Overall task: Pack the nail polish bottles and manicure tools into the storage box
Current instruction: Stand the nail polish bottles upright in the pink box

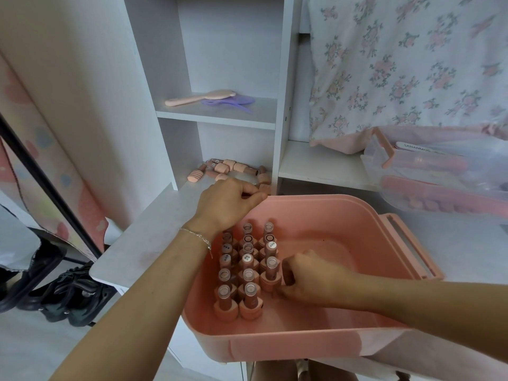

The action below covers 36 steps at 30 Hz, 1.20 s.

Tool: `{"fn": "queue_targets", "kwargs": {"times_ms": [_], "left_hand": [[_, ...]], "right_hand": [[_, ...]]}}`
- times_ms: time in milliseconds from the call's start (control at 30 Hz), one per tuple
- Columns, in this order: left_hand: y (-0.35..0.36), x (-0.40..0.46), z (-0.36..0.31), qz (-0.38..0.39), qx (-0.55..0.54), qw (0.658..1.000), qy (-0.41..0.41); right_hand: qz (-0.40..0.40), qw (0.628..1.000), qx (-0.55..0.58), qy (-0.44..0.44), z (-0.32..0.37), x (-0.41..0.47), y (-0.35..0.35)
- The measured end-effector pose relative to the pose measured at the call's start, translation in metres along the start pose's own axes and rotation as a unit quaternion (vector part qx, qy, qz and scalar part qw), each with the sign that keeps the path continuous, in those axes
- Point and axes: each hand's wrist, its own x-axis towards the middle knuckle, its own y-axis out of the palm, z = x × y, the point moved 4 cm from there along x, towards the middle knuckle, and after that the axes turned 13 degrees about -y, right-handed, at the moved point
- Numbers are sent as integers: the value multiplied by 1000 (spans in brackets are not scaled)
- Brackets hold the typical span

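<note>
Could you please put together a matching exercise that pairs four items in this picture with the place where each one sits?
Items:
1. pink hairbrush
2. upright bottles
3. loose bottles
4. nail file

Places:
A. inside the pink storage box
B. in the clear tray on the right
C. on the upper shelf, beside a purple comb
D. lying on the lower shelf, behind the left hand

Pairs: 1-C, 2-A, 3-D, 4-B

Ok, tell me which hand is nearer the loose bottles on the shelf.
Left. The left hand reaches right beside the loose bottles; the right hand is down in the box.
</note>
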Motion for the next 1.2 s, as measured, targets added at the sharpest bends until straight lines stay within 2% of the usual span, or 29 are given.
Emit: {"fn": "queue_targets", "kwargs": {"times_ms": [567, 700, 867, 1067, 1200], "left_hand": [[0, -1, -1, -3, 3, 1000, 3], [1, -1, 0, -1, 9, 1000, -5], [2, -2, 1, 6, -1, 1000, -7], [-10, 8, -1, 24, -122, 992, 2], [-28, 19, 16, 22, -112, 994, 1]], "right_hand": [[47, 998, -25, -16, -2, 1, -1], [62, 994, -90, -15, -2, -4, -18], [-15, 997, -46, -53, 11, -8, -59], [-199, 977, 8, -79, 23, 13, -113], [-222, 971, 51, -65, 17, 41, -132]]}}
